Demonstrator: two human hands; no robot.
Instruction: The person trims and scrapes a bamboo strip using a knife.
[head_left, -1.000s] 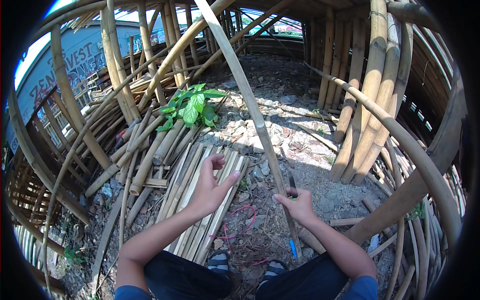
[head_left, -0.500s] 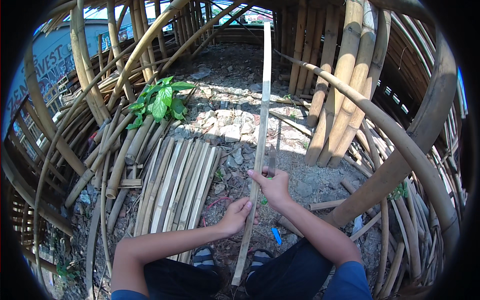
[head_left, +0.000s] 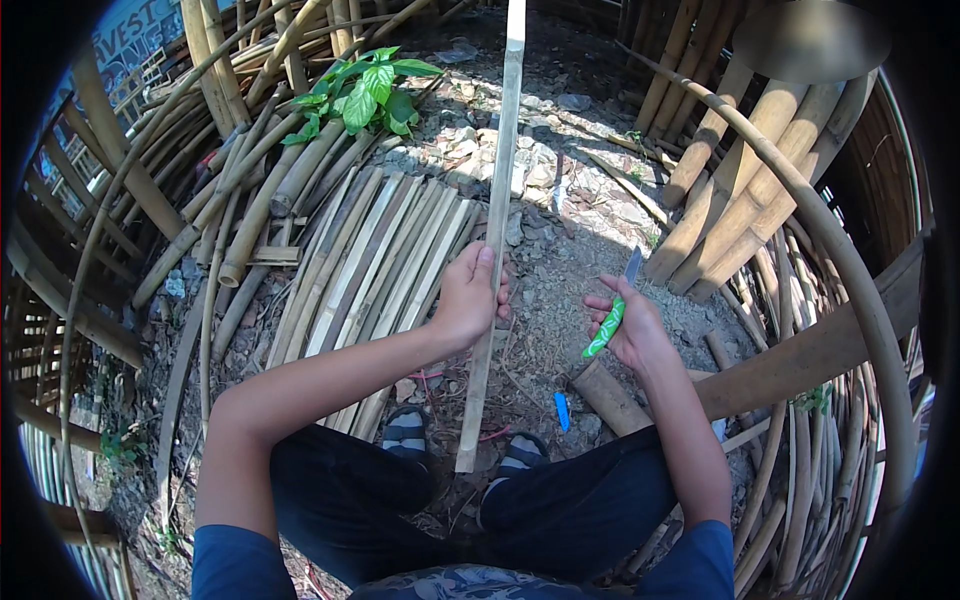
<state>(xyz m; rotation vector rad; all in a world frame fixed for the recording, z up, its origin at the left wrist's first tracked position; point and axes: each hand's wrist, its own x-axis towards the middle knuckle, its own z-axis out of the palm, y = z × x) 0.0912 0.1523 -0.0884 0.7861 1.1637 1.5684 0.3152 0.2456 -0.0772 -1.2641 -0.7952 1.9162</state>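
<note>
Downward view from my head

The camera sits on my head, the left of two side by side, its wide fisheye facing down and forward. My dark blue cloth trousers [head_left: 350, 495] show near, low in view. My bare left hand [head_left: 468, 298] and bare right hand [head_left: 643, 328] are close, mid-view; a broad-leaved green plant [head_left: 366, 98] lies farther out, toward the top.

We see a leafy green plant [head_left: 368, 98] over stacked bamboo poles [head_left: 232, 245], thick leaning poles [head_left: 745, 210] on the right, sunlit rubble [head_left: 545, 172] between, and a painted wall [head_left: 128, 50] at upper left.
</note>
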